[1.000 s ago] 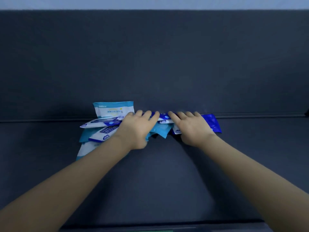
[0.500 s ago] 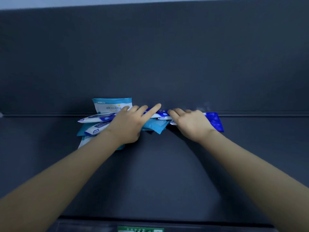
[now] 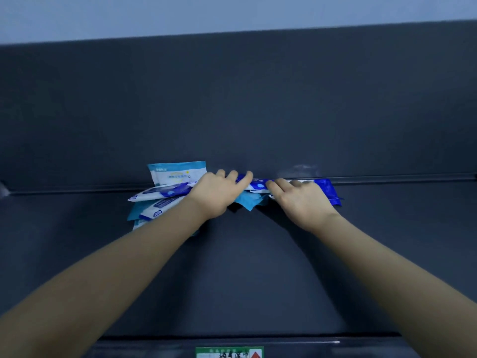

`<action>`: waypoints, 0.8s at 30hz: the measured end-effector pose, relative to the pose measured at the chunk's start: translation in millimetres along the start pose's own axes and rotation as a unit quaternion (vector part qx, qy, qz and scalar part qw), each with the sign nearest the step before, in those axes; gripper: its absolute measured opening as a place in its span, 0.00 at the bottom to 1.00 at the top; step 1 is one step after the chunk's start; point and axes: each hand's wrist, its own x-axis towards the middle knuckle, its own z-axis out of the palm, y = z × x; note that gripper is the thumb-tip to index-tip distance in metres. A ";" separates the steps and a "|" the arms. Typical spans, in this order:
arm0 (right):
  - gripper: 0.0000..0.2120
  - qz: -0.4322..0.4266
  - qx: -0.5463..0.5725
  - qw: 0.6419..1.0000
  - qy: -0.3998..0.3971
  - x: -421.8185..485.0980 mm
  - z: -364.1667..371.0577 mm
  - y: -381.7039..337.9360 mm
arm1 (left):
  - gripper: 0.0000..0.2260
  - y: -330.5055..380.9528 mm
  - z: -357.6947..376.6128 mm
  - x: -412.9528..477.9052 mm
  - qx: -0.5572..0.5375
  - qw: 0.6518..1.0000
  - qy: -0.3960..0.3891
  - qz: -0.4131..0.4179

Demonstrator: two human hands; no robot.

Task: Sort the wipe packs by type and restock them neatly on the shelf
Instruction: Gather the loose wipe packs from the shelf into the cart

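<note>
While left hand (image 3: 219, 196) and right hand (image 3: 303, 202) cover wipe packs (image 3: 165, 192), left fingers (image 3: 247, 177) flat on top, hold of right fingers (image 3: 275, 184) unclear

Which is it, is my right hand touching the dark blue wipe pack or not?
Touching. The head view shows the right hand on the dark blue wipe pack, fingers curled over its far edge, no gap visible.

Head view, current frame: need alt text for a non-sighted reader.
Two bare arms reach to the back of a dark shelf, left hand and right hand on a jumbled pile of wipe packs. One light-blue pack stands at the back; a dark-blue pack lies at the right end.
</note>
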 end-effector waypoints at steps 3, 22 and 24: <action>0.29 0.028 0.005 0.999 0.035 -9.1 -5.7 -3.1 | 0.32 -4.4 -8.3 -5.8 0.007 0.999 0.040 0.006; 0.07 0.273 -0.059 0.955 0.098 -103.3 -82.9 -61.0 | 0.29 -13.4 -44.4 -47.4 -0.363 0.904 0.210 0.075; 0.05 0.302 -0.060 0.948 0.083 -111.5 -88.1 -65.3 | 0.28 -18.5 -39.1 -51.1 -0.418 0.884 0.205 0.042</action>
